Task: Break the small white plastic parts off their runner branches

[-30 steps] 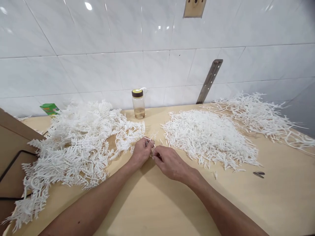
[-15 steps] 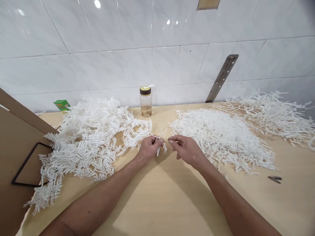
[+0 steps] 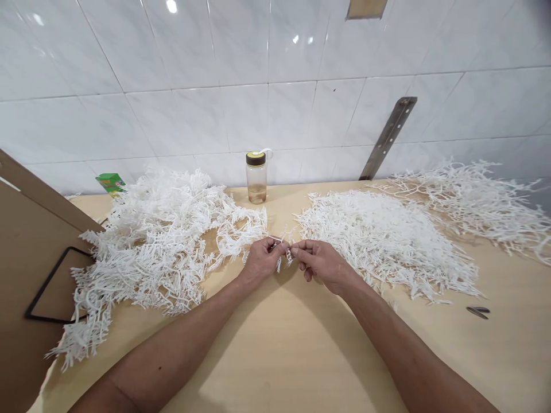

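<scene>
Two forearms reach in from the bottom edge over a pale table (image 3: 267, 355). At the left stands a brown panel (image 3: 30, 275) with a black wire loop (image 3: 47, 287) against it. Off to the right a small dark tool (image 3: 477, 312) lies on the tabletop, near the right heap (image 3: 387, 241).

The hands meet around the middle, just above the table. The left hand (image 3: 264, 258) pinches a white, branching sprig (image 3: 289, 255) between thumb and forefinger; its twigs poke out past the fingertips, into the gap between the hands. The right hand (image 3: 321, 264) has its thumb and forefinger drawn together at the sprig's right side, its other fingers curled; whether it grips a twig is too small to tell.

Left of the hands spreads a tangled left heap (image 3: 155, 246) of white sprigs; the right heap, of short white pieces, lies flatter. Beyond it sprawl longer white branches (image 3: 477, 201).

Farther back a bottle (image 3: 256, 180), part filled, stands upright between the heaps. A green box (image 3: 111, 183) shows behind the left heap. A metal strip (image 3: 390, 137) leans at a slant before the tiled wall (image 3: 193, 120).
</scene>
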Motion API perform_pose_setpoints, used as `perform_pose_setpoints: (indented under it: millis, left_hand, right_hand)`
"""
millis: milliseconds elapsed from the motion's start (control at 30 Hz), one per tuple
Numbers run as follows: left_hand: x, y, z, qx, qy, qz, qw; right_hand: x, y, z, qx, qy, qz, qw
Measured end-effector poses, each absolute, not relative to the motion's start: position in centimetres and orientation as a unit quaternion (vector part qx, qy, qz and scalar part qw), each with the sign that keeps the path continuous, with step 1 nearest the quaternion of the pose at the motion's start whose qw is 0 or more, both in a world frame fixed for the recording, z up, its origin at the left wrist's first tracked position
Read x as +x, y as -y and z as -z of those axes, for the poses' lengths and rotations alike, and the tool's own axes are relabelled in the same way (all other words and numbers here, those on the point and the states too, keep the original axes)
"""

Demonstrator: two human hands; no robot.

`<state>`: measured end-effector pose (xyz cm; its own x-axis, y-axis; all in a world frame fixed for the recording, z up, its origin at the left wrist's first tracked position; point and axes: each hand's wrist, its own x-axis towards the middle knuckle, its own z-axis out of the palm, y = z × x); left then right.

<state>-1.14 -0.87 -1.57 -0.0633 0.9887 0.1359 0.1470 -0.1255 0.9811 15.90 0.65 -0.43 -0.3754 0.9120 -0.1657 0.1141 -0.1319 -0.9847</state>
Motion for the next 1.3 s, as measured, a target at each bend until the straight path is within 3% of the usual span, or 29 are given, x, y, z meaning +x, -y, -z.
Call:
perform_pose_setpoints:
  millis: [167,467,700,933,1167,1300]
  left_hand:
    - [-1.2,0.9,1.4,0.542,-0.510,-0.501,0.441]
    - [-1.3,0.8,1.4,0.531,-0.503,-0.491,0.473]
    - [-1.3,0.9,1.3,0.525,-0.500,-0.486,0.487]
    - [-1.2,1.1,1.2,0.532,-0.523,-0.485,0.456]
    - [-1.5,0.6,1.0,0.526,-0.553,-0.483,0.430]
    - [-1.6,0.6,0.8,0.510,-0.550,-0.502,0.431]
  right_hand:
    - [15.8,-0.7,0.4,-0.442,0.542,-0.634,0.331]
    - [15.8,-0.3,0.0,-0.500,0.618,-0.517,0.317]
    - [15.9,-0.1,-0.4,-0.465,0.652,-0.517,0.302]
    - [15.6,0.1,-0.4,-0.486,0.685,-0.431,0.329]
    - [14.2,1.7,-0.4,-0.396,0.833,-0.165,0.350]
    - [13.7,2.4,-0.9,-0.362,0.843,-0.174,0.358]
